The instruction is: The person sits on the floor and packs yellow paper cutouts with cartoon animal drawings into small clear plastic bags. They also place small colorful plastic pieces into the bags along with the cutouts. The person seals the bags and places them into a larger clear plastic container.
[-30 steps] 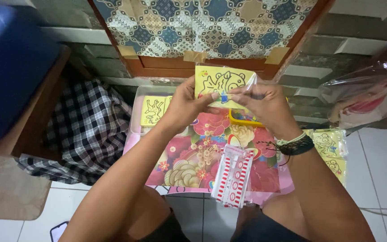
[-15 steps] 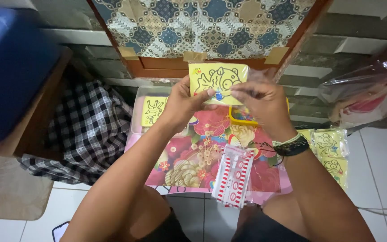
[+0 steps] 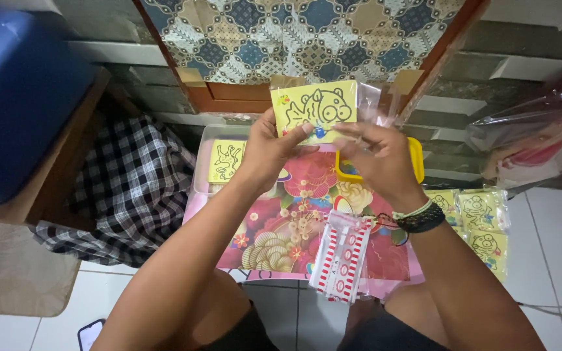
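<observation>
Raised card (image 3: 313,107); left fingers (image 3: 281,140) clamped

We are looking down at the floor of a home, where a person is sitting on pale floor tiles (image 3: 557,247). A batik-patterned cloth (image 3: 294,32) is hanging in a wooden frame at the far edge. A checked cloth (image 3: 131,188) is lying beside a low wooden stand (image 3: 53,175) that is carrying a blue plastic tub (image 3: 21,91). A floral mat (image 3: 294,221) is covering the tiles, and packets of yellow craft cards (image 3: 482,221) are lying beside its right edge.
</observation>
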